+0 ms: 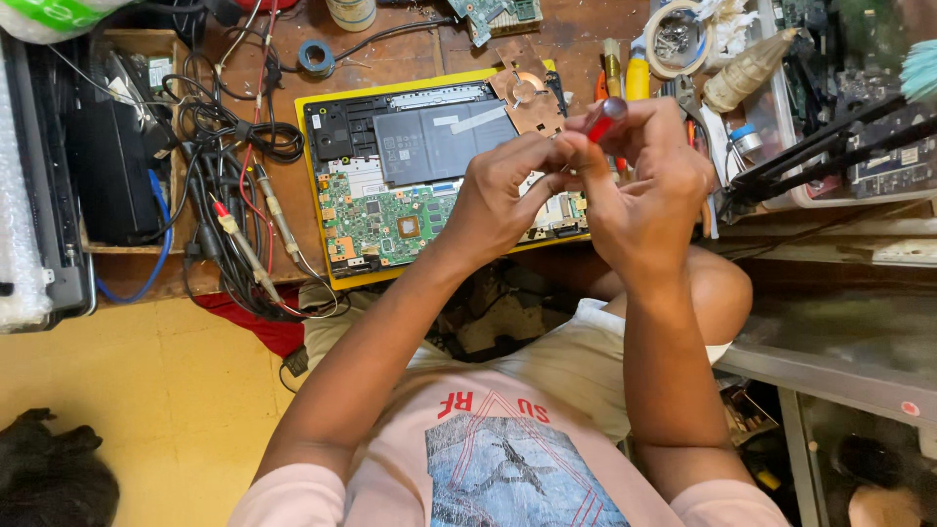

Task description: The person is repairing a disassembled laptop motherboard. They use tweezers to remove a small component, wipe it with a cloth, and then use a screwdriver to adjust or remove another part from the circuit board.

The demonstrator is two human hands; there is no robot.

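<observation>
The right hand (649, 190) has its grip clamped on a small red-handled screwdriver (605, 117), raised above the opened laptop (429, 166) on the table (390, 59). The left hand (498, 200) pinches its fingers together at the tip (hidden). It looks light, stiff and slim, best held by the handle.

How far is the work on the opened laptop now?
Done: the laptop lies open, its green circuit board and dark battery exposed. In hand: the right hand holds a red-handled screwdriver; the left hand pinches near its tip. Left: the cover is still off.
</observation>
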